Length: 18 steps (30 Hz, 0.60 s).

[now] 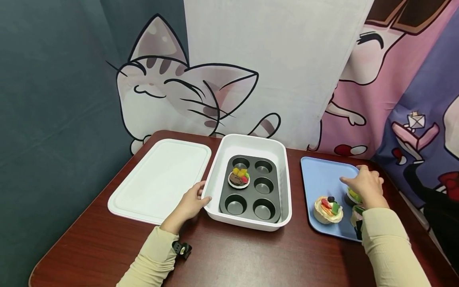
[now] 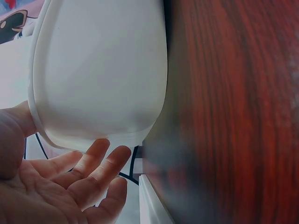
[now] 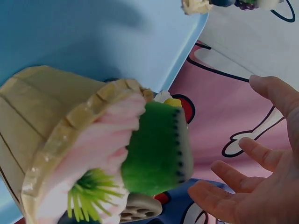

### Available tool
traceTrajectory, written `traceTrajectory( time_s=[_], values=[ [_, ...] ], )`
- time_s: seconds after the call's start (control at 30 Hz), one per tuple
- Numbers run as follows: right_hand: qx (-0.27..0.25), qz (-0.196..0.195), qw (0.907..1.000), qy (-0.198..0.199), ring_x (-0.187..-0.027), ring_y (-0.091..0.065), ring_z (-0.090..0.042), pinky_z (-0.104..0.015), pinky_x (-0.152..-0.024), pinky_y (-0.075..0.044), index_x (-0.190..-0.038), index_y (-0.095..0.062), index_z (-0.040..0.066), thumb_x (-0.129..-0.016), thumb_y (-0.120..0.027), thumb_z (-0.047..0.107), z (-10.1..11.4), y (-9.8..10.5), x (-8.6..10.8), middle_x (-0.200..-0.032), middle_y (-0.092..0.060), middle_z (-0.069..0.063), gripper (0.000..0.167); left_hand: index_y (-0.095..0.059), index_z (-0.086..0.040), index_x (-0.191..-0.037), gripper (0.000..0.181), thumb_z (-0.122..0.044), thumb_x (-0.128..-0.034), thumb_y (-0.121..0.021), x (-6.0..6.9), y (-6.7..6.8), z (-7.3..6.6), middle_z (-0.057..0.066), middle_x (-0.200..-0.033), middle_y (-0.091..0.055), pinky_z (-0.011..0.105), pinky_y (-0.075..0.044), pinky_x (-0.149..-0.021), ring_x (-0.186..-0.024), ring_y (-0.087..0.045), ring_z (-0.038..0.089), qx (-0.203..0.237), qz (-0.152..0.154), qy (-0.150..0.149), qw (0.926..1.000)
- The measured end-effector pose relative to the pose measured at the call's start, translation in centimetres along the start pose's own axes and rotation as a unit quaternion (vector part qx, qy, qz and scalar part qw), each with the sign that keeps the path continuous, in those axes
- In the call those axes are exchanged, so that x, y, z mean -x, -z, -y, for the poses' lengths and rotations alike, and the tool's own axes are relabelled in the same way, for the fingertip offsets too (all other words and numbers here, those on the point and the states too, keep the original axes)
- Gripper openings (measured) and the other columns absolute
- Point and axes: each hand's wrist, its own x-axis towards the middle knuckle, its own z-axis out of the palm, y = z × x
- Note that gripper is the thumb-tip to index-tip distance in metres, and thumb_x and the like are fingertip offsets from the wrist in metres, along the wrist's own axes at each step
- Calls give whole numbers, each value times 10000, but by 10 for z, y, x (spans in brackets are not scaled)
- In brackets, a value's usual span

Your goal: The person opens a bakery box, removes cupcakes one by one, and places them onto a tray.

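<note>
Wood table carries everything. White board flat at left, white bin in the middle, blue tray at right. Dark muffin tin sits inside the bin.

Left hand: at the bin's near left corner, thumb over the rim, fingers loosely bent against the outside. Reads as steadying the bin.

Right hand: above the tray's right side, fingers spread wide, nothing in the grasp; gap to the cakes shows in the right wrist view.

Toy cakes: choc cake in the tin's left middle cup. Tart, pink cake and green-topped cake on the tray, the last two partly hidden by the right arm and hand.

Step looks like a reach for a tray cake; can't tell which one. Next move would call for lining up over one cake, then a light pinch on its sides, clear of the toppings and neighbours.
</note>
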Motion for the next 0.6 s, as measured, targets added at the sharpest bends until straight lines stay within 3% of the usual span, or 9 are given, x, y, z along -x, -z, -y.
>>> traceTrajectory(
  time_s=[0.5,0.6],
  values=[
    [-80,-82,9995,299,-948,-252,-502,-573,-710,-336,-1262,-270,-99,-748,-616,407,16,-4,5,-1120,-249,-395,800,-377,64,-1252,530,4,-774,-597,1,1,-1,232,-978,-572,327,-487,-667,-814,-584,258,-85,30,-1,10000],
    [-115,22,9996,260,-983,-242,-515,-618,-733,-315,-1273,-265,-83,-749,-608,426,21,-7,4,-1146,-238,-394,807,-374,64,-1254,531,1,-775,-597,1,1,-1,232,-986,-571,329,-487,-670,-821,-583,261,-86,41,23,10000]
  ],
)
